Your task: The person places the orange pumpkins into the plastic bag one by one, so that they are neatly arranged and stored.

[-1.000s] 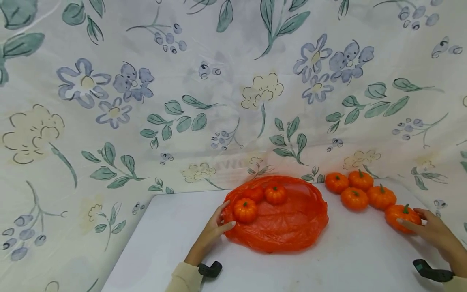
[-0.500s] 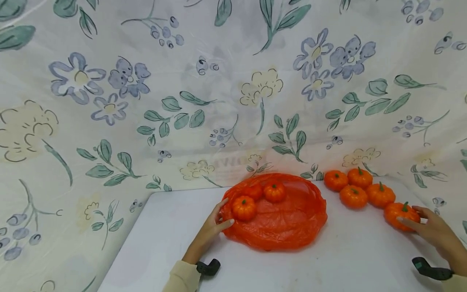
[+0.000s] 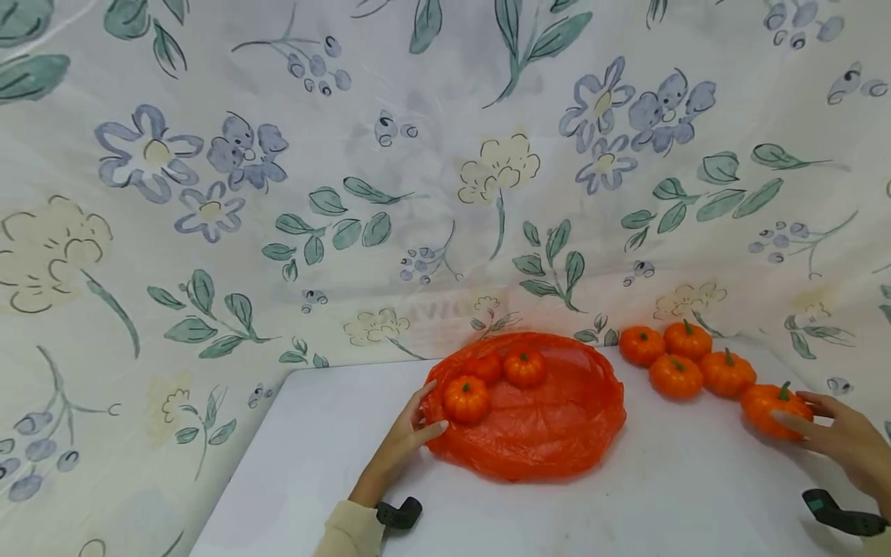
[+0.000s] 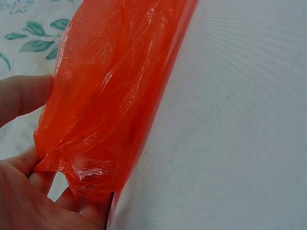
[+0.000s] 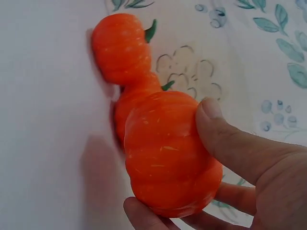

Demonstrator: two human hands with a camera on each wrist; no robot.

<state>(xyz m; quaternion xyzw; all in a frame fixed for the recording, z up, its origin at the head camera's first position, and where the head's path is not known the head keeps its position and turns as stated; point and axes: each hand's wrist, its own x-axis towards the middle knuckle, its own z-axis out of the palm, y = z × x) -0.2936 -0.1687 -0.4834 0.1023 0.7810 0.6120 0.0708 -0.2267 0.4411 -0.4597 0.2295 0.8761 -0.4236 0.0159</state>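
An orange-red plastic bag (image 3: 557, 433) lies spread open on the white table, with three small toy pumpkins (image 3: 466, 398) at its left side. At the bag's left edge my left hand (image 3: 406, 430) holds the film; in the left wrist view the thumb presses the rim and the fingers reach under the bag (image 4: 110, 86). Far to the right, my right hand (image 3: 845, 433) grips an orange toy pumpkin (image 3: 769, 411) with a green stem. The right wrist view shows thumb and fingers round that pumpkin (image 5: 168, 153), and a shadow on the table beside it.
Several more toy pumpkins (image 3: 675, 377) stand in a cluster right of the bag, near the table's back edge. A floral cloth (image 3: 445, 193) hangs directly behind the table (image 3: 313, 433). Each wrist wears a black device (image 3: 400, 513).
My right hand has shifted slightly to the right with the pumpkin, which is now tilted and farther from the cluster. The left hand stays at the bag's edge.
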